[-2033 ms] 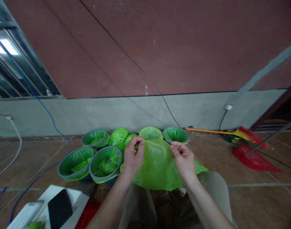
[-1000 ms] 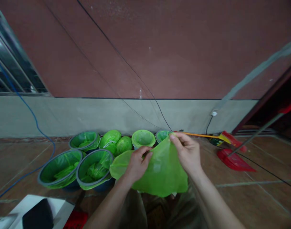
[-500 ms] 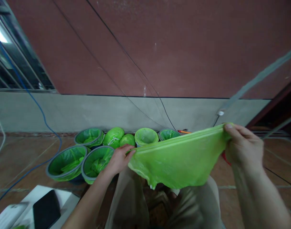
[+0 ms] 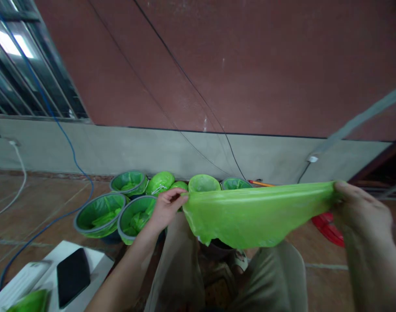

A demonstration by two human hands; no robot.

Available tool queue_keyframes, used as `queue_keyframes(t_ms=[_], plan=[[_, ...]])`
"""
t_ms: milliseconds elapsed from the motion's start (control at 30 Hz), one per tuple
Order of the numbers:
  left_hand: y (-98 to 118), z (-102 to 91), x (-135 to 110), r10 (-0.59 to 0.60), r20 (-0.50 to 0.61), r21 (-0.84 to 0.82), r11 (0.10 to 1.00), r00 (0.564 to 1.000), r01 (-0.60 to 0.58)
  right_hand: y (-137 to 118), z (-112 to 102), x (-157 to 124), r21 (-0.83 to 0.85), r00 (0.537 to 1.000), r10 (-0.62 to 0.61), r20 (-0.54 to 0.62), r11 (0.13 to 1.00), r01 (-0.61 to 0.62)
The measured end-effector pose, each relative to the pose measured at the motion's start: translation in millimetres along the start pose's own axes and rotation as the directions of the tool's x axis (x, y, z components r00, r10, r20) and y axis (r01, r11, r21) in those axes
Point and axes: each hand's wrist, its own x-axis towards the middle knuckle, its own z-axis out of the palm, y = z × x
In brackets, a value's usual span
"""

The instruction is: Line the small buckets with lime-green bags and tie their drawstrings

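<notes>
A thin green plastic bag (image 4: 250, 216) is stretched wide in front of me, above my knees. My left hand (image 4: 165, 208) pinches its left end and my right hand (image 4: 360, 212) grips its right end, both closed on the plastic. Behind the bag, several small grey bins lined with green bags (image 4: 102, 212) stand on the floor by the wall, next to two tied green bundles (image 4: 160, 183).
A white box with a black phone (image 4: 73, 275) sits at the lower left. A red dustpan (image 4: 328, 227) and an orange-handled broom (image 4: 263, 183) lie at the right by the wall. Blue and white cables (image 4: 68, 143) run across the tiled floor at the left.
The bag was bunched between my hands; my right hand has pulled its end far to the right, and the bag is now stretched flat and wide.
</notes>
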Motion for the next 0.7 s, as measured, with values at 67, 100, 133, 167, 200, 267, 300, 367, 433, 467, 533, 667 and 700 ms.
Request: queue_keyframes(t_ms=[67, 100, 133, 167, 200, 267, 300, 367, 433, 467, 533, 667, 700], plan=[[2, 7.5, 1, 0.043, -0.006, 0.019, 0.999, 0.999, -0.043, 0, 0, -7, -0.266, 0.998, -0.041, -0.046, 0.963, 0.028], [3, 11.7, 1, 0.064, 0.001, 0.036, 0.997, 0.998, -0.064, -4, 2, -17, -0.393, 0.991, -0.116, -0.064, 0.916, 0.082], [5, 16.3, 1, 0.086, 0.011, 0.061, 0.994, 0.996, -0.087, -10, 5, -30, -0.494, 0.973, -0.230, -0.020, 0.848, 0.190], [6, 21.5, 1, 0.110, 0.025, 0.093, 0.989, 0.994, -0.112, -19, 11, -46, -0.538, 0.937, -0.347, 0.041, 0.783, 0.313], [7, 27.1, 1, 0.135, 0.043, 0.129, 0.982, 0.990, -0.140, -28, 18, -66, -0.497, 0.898, -0.418, 0.136, 0.756, 0.427], [10, 39.9, 2, 0.181, 0.093, 0.202, 0.960, 0.979, -0.197, -48, 38, -109, -0.229, 0.760, -0.453, 0.466, 0.768, 0.598], [12, 46.9, 2, 0.200, 0.127, 0.230, 0.947, 0.971, -0.225, -56, 49, -129, -0.100, 0.665, -0.432, 0.610, 0.790, 0.605], [16, 60.8, 2, 0.233, 0.195, 0.270, 0.921, 0.953, -0.281, -67, 71, -162, 0.021, 0.522, -0.416, 0.744, 0.796, 0.605], [19, 73.0, 1, 0.261, 0.237, 0.305, 0.895, 0.936, -0.326, -68, 88, -180, 0.068, 0.466, -0.408, 0.785, 0.805, 0.590], [20, 78.0, 1, 0.271, 0.247, 0.319, 0.884, 0.930, -0.342, -66, 93, -184, 0.073, 0.471, -0.402, 0.785, 0.816, 0.574], [19, 85.2, 1, 0.277, 0.258, 0.335, 0.873, 0.926, -0.354, -60, 98, -184, 0.070, 0.515, -0.388, 0.765, 0.844, 0.532], [10, 91.5, 2, 0.242, 0.278, 0.362, 0.870, 0.930, -0.334, -57, 91, -170, 0.074, 0.584, -0.396, 0.709, 0.865, 0.497], [5, 92.1, 3, 0.229, 0.282, 0.369, 0.871, 0.932, -0.325, -58, 88, -165, 0.073, 0.601, -0.405, 0.689, 0.864, 0.499]])
